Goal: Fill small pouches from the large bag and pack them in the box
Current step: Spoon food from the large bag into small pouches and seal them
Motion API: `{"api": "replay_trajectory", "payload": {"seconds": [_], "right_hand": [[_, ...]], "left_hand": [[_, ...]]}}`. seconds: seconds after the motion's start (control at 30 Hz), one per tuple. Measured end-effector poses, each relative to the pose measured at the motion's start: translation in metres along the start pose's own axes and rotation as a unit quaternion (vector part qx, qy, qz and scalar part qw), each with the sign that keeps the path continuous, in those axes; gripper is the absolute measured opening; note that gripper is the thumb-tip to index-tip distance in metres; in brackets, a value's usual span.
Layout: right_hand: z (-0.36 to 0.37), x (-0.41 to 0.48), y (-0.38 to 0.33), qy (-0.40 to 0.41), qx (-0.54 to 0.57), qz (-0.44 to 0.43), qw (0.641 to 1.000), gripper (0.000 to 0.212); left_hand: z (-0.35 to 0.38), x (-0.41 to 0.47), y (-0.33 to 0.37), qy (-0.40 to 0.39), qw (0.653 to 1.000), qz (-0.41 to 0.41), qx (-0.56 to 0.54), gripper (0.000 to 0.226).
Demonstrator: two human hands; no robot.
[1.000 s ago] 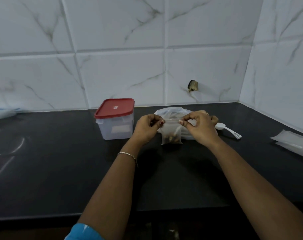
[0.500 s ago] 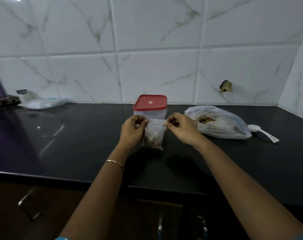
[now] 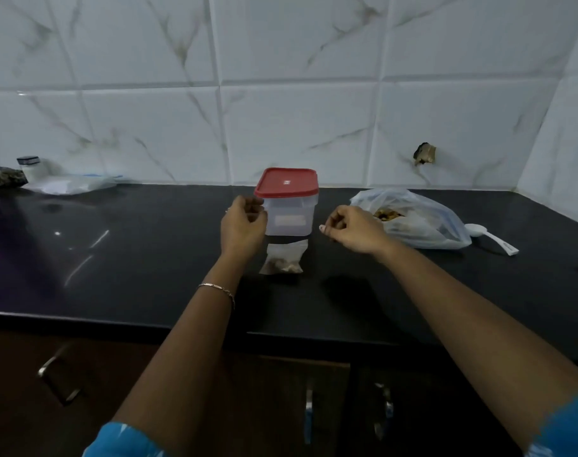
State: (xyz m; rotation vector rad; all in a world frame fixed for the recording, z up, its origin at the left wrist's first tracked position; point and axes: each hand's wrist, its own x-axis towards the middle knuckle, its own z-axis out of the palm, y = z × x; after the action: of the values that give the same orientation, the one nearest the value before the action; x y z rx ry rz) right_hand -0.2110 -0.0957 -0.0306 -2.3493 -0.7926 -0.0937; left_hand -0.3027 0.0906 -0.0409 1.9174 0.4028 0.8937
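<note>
Head view showed the black countertop (image 3: 149, 258) bearing the large bag (image 3: 423, 222) at right and the box (image 3: 291, 216) at centre. The filled pouch (image 3: 282, 257) lay flat just before the box, long axis pointing toward it, below both hands. The left hand (image 3: 243, 225), loosely curled on nothing, hung by the red lid (image 3: 286, 183), seemingly nearer. The right hand (image 3: 353, 229), equally empty and loosely curled, hovered toward the bag.
</note>
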Motion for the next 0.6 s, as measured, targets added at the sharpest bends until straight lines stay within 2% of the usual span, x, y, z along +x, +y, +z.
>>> {"api": "replay_trajectory", "payload": {"seconds": [0.07,0.17,0.3,0.4,0.53,0.6], "right_hand": [[-0.022,-0.007,0.006,0.004,-0.049,-0.018,0.999,0.020],[-0.059,-0.020,0.023,0.006,-0.124,-0.022,0.992,0.023],[-0.103,-0.039,0.065,0.047,-0.263,-0.013,0.964,0.019],[-0.139,-0.059,0.109,0.035,-0.310,0.031,0.950,0.017],[-0.200,-0.083,0.174,0.028,-0.405,0.121,0.906,0.018],[-0.225,-0.096,0.210,0.021,-0.380,0.179,0.907,0.018]], "left_hand": [[0.014,-0.005,0.015,0.016,0.999,0.025,-0.037,0.013],[0.054,-0.013,0.039,-0.033,0.996,0.067,-0.056,0.011],[0.120,-0.026,0.071,-0.090,0.986,0.103,-0.099,0.013],[0.173,-0.044,0.097,-0.149,0.976,0.111,-0.116,0.013],[0.242,-0.069,0.129,-0.199,0.967,0.097,-0.128,0.012],[0.270,-0.081,0.139,-0.231,0.961,0.077,-0.135,0.014]]}}
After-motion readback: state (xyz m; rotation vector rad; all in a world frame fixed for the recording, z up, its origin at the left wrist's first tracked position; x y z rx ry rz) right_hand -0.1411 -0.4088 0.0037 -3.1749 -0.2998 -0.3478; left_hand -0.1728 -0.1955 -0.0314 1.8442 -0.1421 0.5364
